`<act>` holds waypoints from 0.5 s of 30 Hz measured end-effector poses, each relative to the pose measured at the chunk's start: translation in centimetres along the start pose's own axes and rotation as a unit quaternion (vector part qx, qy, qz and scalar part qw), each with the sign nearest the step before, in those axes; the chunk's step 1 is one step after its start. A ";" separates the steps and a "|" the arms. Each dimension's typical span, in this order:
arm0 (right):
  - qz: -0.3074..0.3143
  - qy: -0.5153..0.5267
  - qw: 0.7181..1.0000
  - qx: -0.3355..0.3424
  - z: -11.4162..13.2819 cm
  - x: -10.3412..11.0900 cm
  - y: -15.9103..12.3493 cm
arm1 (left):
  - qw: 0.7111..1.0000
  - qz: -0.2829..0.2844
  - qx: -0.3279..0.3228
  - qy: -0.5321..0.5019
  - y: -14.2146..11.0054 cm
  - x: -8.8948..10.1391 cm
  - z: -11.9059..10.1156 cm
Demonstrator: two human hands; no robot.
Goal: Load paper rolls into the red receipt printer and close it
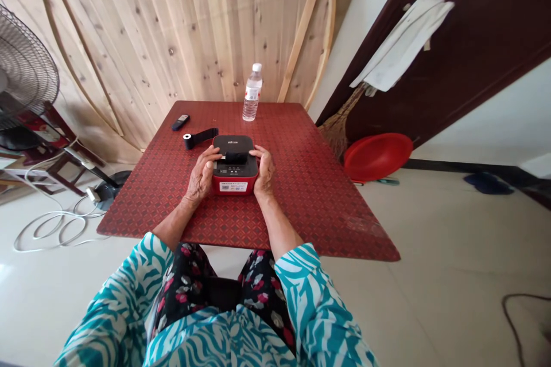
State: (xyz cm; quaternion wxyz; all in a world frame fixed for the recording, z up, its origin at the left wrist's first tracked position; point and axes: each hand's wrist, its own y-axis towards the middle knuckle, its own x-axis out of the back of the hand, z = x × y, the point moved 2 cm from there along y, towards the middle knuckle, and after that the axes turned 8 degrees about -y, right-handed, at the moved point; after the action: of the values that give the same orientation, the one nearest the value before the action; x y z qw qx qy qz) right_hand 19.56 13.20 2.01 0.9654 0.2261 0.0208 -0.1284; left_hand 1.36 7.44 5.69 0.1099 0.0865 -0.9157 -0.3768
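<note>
A small black-and-red box-shaped device (235, 167) stands on the red patterned table (310, 195) in front of me. My left hand (202, 175) curls against its left side, thumb and fingers on the top edge. My right hand (264, 170) holds its right side, fingers reaching onto a black roll-shaped part (236, 156) on the device's top. A black strap with a rolled end (199, 138) lies just behind my left hand.
A clear water bottle (252, 92) stands at the table's far edge. A small dark remote-like object (180, 121) lies far left. A fan (23, 77) and white cables (47, 229) are left; a red basin (377, 156) and broom are right. Wooden boards lean behind.
</note>
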 end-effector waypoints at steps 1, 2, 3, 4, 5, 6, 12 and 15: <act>-0.007 0.022 0.999 -0.028 -0.4 0.0 0.1 | 0.999 -0.038 0.017 -0.032 0.0 0.2 0.1; -0.020 0.044 0.997 -0.064 -0.8 -0.1 0.1 | 0.994 -0.081 0.044 -0.064 0.0 0.5 0.3; -0.035 0.062 0.992 -0.101 -1.3 -0.1 0.1 | 0.985 -0.118 0.080 -0.093 0.0 0.9 0.6; -0.048 0.071 0.988 -0.131 -1.6 -0.2 0.1 | 0.975 -0.140 0.126 -0.121 0.0 1.1 0.9; -0.051 0.070 0.985 -0.148 -1.9 -0.3 0.0 | 0.962 -0.144 0.178 -0.146 0.0 1.3 1.2; -0.045 0.061 0.985 -0.152 -2.1 -0.3 0.0 | 0.949 -0.133 0.230 -0.169 0.0 1.3 1.5; -0.003 0.007 0.993 -0.117 -2.6 -0.1 -0.3 | 0.895 -0.079 0.354 -0.259 -0.2 0.6 1.7; 0.015 -0.004 0.994 -0.108 -3.1 -0.1 -0.2 | 0.896 -0.066 0.356 -0.256 -0.2 0.4 1.6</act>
State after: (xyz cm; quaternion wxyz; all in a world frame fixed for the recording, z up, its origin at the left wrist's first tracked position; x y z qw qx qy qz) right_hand 19.48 14.36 -0.84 0.9861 0.1201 0.0273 -0.1117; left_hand 0.56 8.28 4.47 -0.1913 0.0808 -0.9773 -0.0409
